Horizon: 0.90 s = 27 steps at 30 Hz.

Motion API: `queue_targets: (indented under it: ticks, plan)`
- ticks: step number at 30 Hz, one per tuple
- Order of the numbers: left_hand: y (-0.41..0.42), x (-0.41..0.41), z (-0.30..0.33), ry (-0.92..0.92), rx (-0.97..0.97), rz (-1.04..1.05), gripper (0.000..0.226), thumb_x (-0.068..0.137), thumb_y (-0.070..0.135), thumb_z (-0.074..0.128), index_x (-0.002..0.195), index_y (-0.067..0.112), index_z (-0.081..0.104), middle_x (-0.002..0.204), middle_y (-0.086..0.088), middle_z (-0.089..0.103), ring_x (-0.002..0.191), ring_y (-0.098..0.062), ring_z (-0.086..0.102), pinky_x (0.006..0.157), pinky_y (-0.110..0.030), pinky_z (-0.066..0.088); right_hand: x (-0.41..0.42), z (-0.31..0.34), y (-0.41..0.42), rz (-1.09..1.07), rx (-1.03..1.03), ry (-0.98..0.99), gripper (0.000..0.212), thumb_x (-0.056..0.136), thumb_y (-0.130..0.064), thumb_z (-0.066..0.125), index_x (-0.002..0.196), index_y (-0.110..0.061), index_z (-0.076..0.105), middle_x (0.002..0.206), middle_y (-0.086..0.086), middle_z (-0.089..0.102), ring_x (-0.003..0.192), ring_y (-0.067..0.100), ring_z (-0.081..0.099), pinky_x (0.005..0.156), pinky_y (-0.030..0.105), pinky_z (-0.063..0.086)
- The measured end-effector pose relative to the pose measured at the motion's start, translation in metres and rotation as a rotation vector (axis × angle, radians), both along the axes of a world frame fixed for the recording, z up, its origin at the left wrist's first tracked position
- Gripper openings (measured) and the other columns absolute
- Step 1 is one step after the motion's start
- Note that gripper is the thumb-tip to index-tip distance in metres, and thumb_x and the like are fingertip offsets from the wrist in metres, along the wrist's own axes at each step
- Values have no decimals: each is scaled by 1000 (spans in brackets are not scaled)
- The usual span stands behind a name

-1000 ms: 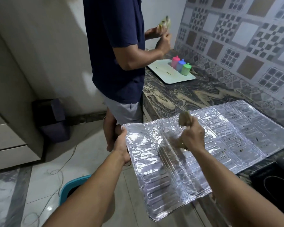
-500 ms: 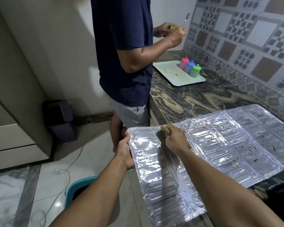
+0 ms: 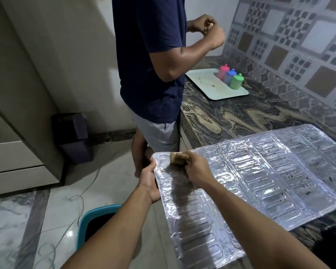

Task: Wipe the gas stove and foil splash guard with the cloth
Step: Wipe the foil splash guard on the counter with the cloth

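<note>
A wide, shiny silver foil splash guard [image 3: 260, 175] embossed with rows of rounded slots lies flat across the lower right of the frame, its right part resting on the dark swirled-stone countertop [image 3: 241, 117] and its left part hanging out past the counter edge over the pale tiled floor [image 3: 113, 183]. Small brown specks dot its right-hand panels. The left hand [image 3: 148, 180], just left of centre, grips the guard's left edge, thumb on top of the foil and the other fingers out of sight beneath it. The right hand [image 3: 197, 170] is curled around a wadded tan-brown cloth [image 3: 179, 157] and presses it onto the foil near the guard's upper left corner, just beside the left hand. Below the cloth a dark smudged streak runs down the foil. In the upper centre stands another person in a navy T-shirt [image 3: 149, 55] and grey shorts, both hands raised near the patterned tile wall [image 3: 299, 35]. Beyond them on the counter sits a pale rectangular tray [image 3: 208, 84] carrying three small lidded plastic containers: pink [image 3: 223, 70], blue [image 3: 230, 75] and green [image 3: 237, 81]. At lower left centre a teal-rimmed bucket [image 3: 97, 214] stands on the floor; a dark bin [image 3: 74, 136] stands by the wall at left.
</note>
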<state>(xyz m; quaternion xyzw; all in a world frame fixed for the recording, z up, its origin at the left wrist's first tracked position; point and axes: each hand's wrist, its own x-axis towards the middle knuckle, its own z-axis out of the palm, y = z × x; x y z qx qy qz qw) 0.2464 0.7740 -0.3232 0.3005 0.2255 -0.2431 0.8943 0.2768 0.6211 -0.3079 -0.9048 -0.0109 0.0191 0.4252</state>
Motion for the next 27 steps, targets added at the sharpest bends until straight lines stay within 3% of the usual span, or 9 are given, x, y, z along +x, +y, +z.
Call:
queue_targets:
  ticks: [4,7,9,11,13,19,21,24,27]
  plan:
    - [1,-3,2,21,13,-13,65,97,56,32,110,2,64,101,-25,71,101,-41,61,85,-52,46,20,2,-31,-301,187,-75,20,96,-9,49,104,-21,61,106,7,64,91,21,62,80,37,57]
    - [3,-2,4,33,-4,-9,65,96,57,34,109,2,65,103,-26,70,103,-42,60,86,-54,45,33,6,-41,-398,156,-155,28,95,-9,53,121,-19,56,113,3,57,96,19,55,75,32,50]
    - [3,-1,5,31,-12,-10,65,96,57,34,110,2,65,103,-26,70,104,-43,59,86,-55,45,41,2,-49,-359,-29,-159,27,96,-13,52,122,-17,56,114,1,54,104,21,52,85,34,46]
    - [3,-1,7,25,-9,-13,66,97,57,32,108,2,65,101,-25,71,102,-43,60,86,-54,45,41,-6,-58,-220,-414,-115,24,96,-24,52,117,-19,61,124,5,58,119,27,48,101,42,37]
    - [2,0,9,27,-4,-18,66,97,58,32,106,1,65,98,-25,71,100,-42,60,84,-54,45,37,-13,-66,-128,-678,-85,31,92,-32,54,119,-18,61,133,6,55,126,29,42,105,46,31]
    - [2,-4,13,27,10,-18,66,97,57,31,104,2,65,93,-24,72,98,-41,60,82,-52,46,32,-1,-66,-37,-801,127,73,82,-55,56,135,-10,33,132,10,49,125,34,44,106,54,31]
    - [1,-4,13,37,12,-27,68,97,59,30,105,1,65,94,-24,72,98,-41,60,82,-52,46,32,2,-64,7,-817,129,54,89,-43,53,128,-12,33,122,11,56,116,36,51,103,54,37]
    - [1,-3,14,30,27,-28,69,97,60,28,105,1,64,91,-23,73,96,-40,61,78,-50,46,32,7,-56,8,-770,47,21,99,-24,40,117,-13,40,91,10,65,83,30,63,92,50,49]
    - [2,-2,14,18,39,-21,68,97,59,28,105,1,64,90,-23,73,95,-40,61,78,-49,47,30,1,-44,14,-639,-43,27,102,-14,35,126,-12,48,87,11,65,62,21,55,70,37,55]
